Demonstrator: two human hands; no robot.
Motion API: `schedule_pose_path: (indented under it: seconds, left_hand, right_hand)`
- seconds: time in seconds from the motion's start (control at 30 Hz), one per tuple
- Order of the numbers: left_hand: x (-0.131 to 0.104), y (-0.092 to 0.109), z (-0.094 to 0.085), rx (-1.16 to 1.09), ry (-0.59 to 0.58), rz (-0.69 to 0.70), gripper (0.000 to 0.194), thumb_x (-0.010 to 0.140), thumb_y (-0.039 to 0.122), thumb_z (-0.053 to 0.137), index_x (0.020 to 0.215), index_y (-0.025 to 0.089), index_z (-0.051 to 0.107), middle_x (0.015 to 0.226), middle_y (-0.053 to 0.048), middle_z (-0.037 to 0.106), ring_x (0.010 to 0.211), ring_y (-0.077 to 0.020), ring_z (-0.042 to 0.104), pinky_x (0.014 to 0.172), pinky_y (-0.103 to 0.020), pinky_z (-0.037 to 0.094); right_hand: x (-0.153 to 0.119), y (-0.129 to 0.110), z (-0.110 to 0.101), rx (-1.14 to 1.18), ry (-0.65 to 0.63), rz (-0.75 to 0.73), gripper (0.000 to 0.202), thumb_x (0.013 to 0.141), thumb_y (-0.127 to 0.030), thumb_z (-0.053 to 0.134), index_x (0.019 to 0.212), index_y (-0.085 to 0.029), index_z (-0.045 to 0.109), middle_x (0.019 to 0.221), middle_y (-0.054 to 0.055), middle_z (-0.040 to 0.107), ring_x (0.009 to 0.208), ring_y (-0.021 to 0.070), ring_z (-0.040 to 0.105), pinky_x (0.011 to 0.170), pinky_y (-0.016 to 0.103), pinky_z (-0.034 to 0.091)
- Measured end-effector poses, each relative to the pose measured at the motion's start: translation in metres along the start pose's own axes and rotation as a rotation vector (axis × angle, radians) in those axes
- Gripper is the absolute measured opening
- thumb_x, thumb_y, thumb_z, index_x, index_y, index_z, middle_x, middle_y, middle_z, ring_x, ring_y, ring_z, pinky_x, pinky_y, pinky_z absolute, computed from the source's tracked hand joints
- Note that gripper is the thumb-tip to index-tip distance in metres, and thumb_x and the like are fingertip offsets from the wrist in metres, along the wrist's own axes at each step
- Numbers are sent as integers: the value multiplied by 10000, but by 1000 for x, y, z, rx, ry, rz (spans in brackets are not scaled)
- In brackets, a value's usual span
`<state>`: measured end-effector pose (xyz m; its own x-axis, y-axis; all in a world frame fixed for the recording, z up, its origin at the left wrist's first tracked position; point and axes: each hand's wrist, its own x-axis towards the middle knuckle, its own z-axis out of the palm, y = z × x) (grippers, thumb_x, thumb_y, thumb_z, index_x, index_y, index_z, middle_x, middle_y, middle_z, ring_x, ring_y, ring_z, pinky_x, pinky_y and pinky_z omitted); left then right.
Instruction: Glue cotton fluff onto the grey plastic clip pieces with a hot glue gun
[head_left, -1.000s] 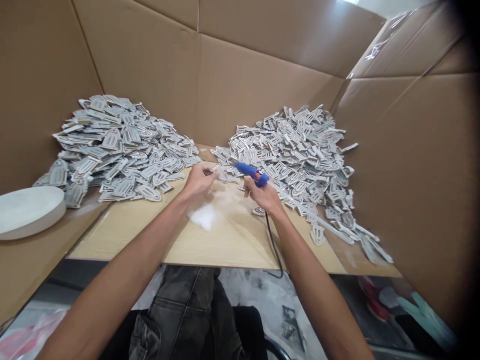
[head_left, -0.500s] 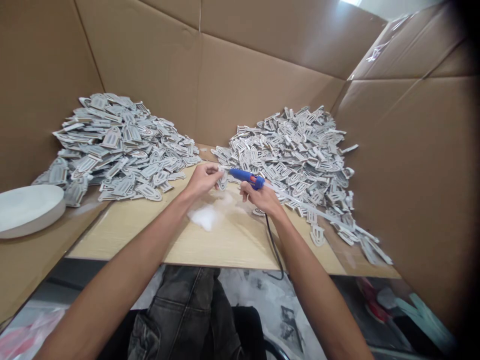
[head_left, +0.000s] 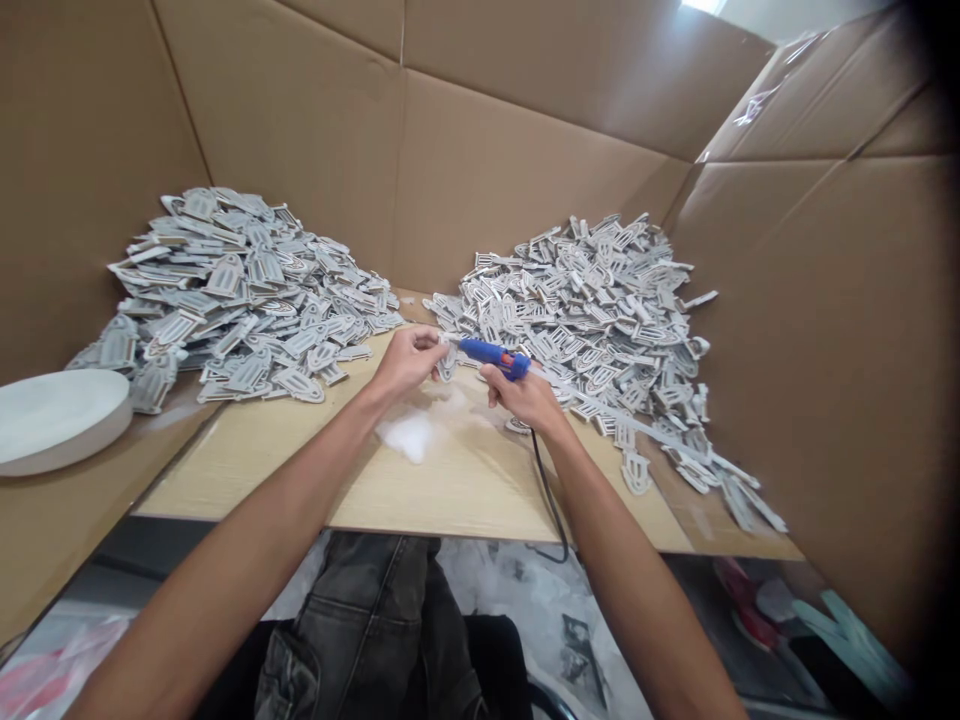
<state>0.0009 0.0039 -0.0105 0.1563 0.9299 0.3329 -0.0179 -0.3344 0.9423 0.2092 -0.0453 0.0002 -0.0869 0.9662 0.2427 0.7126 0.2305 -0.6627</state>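
Note:
Near the middle of the board, my left hand (head_left: pixel 409 362) pinches a small pale slotted piece (head_left: pixel 448 364). My right hand (head_left: pixel 525 392) is closed around a blue glue gun (head_left: pixel 491 354), whose nozzle points left and meets the top of that piece. A glue stick trails from the gun's back toward the right, and a black cord (head_left: pixel 551 495) hangs over the board's edge. Below my hands lies a tuft of white fluff (head_left: pixel 409 436). Another pale piece (head_left: pixel 517 426) rests beside the cord, partly under my right hand.
A large heap of pale slotted pieces (head_left: pixel 247 290) stands at the left, another (head_left: pixel 592 300) at the right. At the far left sits a round white dish (head_left: pixel 60 420). Cardboard walls (head_left: pixel 525 160) enclose the light wooden board (head_left: pixel 262 465).
Both hands stay in nearly the same place, with the gun's nozzle still at the piece. The whole view has shifted very slightly.

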Motion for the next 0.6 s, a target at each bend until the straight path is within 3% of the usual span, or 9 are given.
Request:
schedule_pose_path:
  seconds: [0.13, 0.37, 0.5, 0.6]
  left_hand:
    - [-1, -2, 0, 18, 10, 32, 102, 771, 234, 696, 707, 168, 650, 621, 3, 654, 497, -104, 568, 496, -216, 448]
    - [-2, -6, 1, 64, 64, 64, 138, 752, 273, 699, 716, 187, 598, 619, 23, 614, 479, -113, 565, 470, -222, 418]
    - [-1, -9, -1, 138, 101, 79, 151, 750, 242, 682, 690, 199, 551, 578, 42, 569, 486, -101, 536, 491, -213, 379]
    - [0, -10, -2, 179, 134, 36, 131, 757, 195, 658, 684, 196, 549, 583, 40, 575, 508, -100, 539, 520, -210, 378]
  right_hand:
    - [0, 1, 0, -41, 14, 39, 560, 950, -624, 552, 550, -235, 600, 528, -8, 627, 590, 161, 626, 688, 272, 449]
    - [-1, 0, 4, -54, 23, -21, 610, 960, -651, 556, 518, -231, 549, 490, -5, 565, 536, 163, 577, 677, 284, 436]
    - [1, 3, 14, -75, 60, -237, 505, 942, -661, 592, 680, -230, 583, 646, 18, 634, 620, 182, 581, 658, 286, 419]
    - [3, 2, 20, -111, 211, -429, 483, 945, -680, 583, 771, -230, 580, 824, 66, 667, 705, 201, 587, 687, 303, 424]
